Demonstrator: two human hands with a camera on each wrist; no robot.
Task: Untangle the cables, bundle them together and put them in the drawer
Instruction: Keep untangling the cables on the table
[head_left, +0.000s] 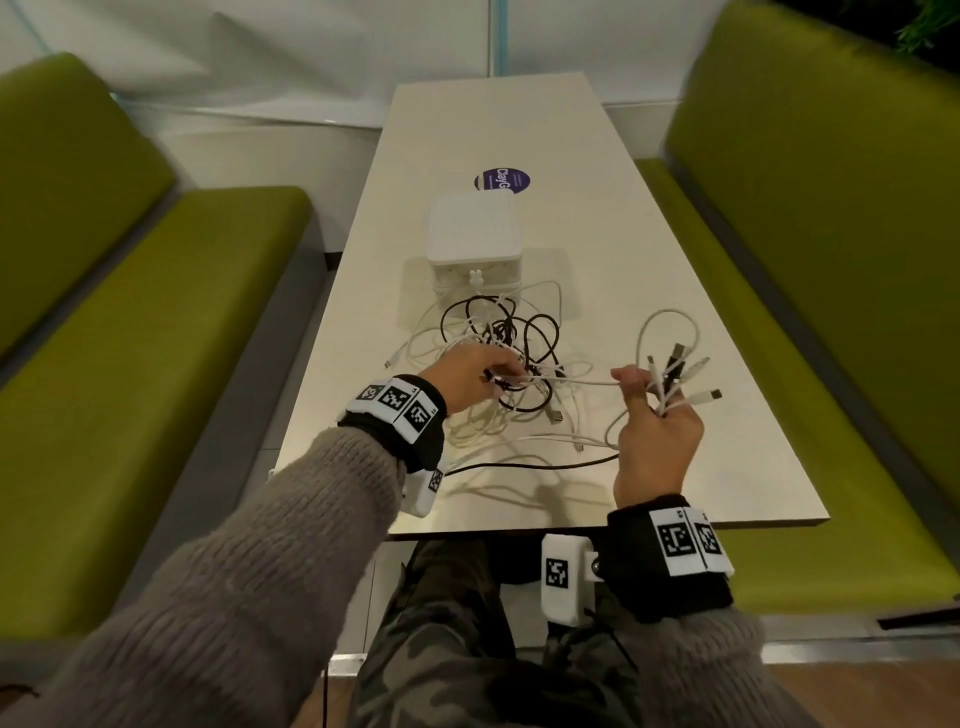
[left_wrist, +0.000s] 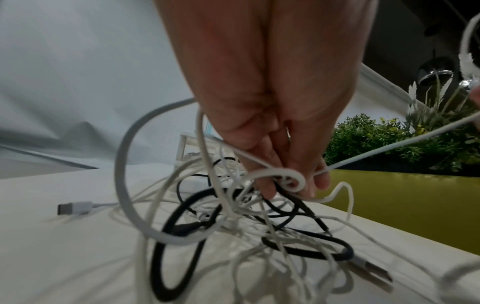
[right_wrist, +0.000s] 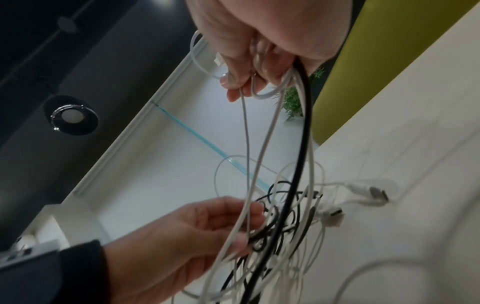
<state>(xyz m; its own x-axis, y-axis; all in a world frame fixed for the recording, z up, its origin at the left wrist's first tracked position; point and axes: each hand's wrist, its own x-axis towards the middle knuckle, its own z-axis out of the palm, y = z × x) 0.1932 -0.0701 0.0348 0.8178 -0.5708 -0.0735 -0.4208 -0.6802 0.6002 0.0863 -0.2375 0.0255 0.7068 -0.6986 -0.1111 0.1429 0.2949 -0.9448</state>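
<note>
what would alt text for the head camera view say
Seen from above, a person's right hand holds up a bunch of cable ends while the left hand picks at a tangle of black and white cables on a pale table. A small white drawer box sits behind the tangle, and green benches flank the table.

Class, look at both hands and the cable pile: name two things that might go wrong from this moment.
1. The right hand grips several plug ends while the left hand pinches strands in the tangle; pulling the taut white cable between them may tighten knots.
2. Dragging the tangle might tug strands lying against the white box.
</note>
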